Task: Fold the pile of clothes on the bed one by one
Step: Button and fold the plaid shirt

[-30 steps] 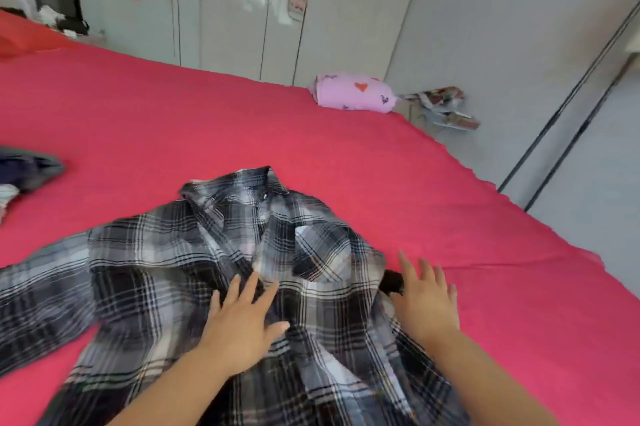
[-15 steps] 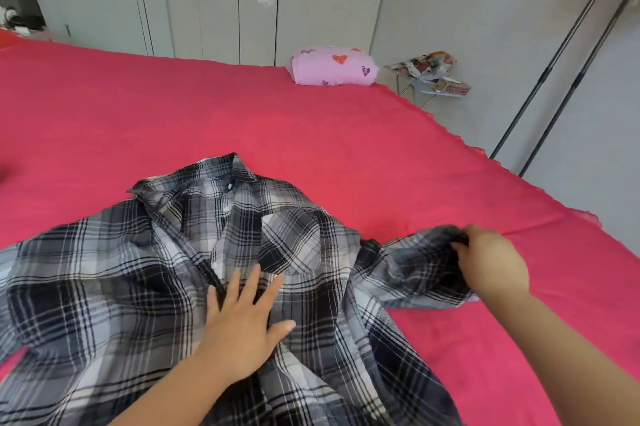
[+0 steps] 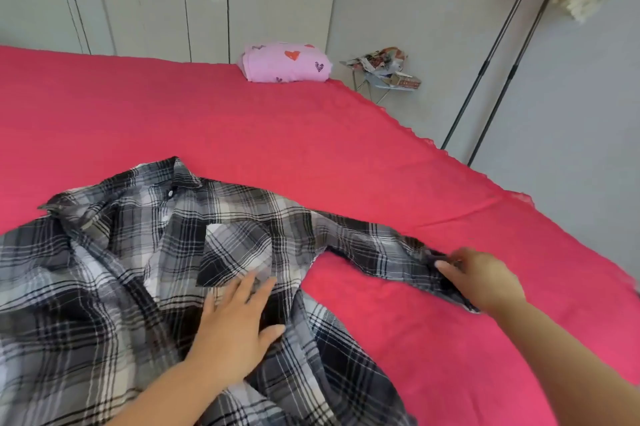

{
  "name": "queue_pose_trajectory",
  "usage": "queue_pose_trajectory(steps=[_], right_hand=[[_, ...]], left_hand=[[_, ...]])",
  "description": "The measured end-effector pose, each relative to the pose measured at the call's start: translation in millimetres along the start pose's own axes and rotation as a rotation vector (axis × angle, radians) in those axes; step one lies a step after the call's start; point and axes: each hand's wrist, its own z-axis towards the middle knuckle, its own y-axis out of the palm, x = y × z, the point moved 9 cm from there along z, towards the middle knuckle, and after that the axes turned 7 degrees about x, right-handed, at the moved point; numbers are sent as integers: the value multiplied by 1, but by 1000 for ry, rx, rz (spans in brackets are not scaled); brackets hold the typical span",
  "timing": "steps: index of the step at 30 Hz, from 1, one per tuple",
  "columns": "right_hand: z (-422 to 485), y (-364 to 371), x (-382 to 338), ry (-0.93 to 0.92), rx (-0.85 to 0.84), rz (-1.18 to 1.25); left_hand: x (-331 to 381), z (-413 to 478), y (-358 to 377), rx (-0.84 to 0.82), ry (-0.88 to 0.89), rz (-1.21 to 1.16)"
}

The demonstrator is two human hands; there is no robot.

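Plaid shirt (image 3: 121, 270) is lying front up on the near part of the red bed (image 3: 242, 135); the left hand (image 3: 235, 325) is pressing flat on it, fingers straight, the right hand (image 3: 481, 282) is pinching the end of its outstretched sleeve (image 3: 374, 245), and a pink bundle (image 3: 287, 62) is sitting far back.

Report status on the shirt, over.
Left hand flat on shirt front. Right hand pinches sleeve end, sleeve laid out straight on bed. Pink bundle far off, not in the way.

Bright, even daylight; soft focus; edges bowed.
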Motion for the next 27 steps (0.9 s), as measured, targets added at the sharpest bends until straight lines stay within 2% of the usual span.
queue_pose_trajectory(steps=[4, 7, 12, 16, 21, 24, 27], right_hand=[[-3, 12, 31, 164, 85, 251], [1, 18, 57, 217, 31, 250], [9, 36, 59, 85, -166, -4], [11, 47, 46, 8, -223, 78], [18, 23, 42, -27, -21, 71], [32, -9, 66, 46, 137, 114], [47, -36, 90, 151, 217, 158]], left_hand=[[55, 31, -11, 87, 144, -35], [84, 59, -16, 130, 193, -39], [102, 105, -7, 153, 181, 94], [106, 121, 7, 127, 199, 253], [100, 115, 13, 129, 217, 309], [92, 113, 2, 142, 239, 323], [89, 112, -6, 173, 248, 279]])
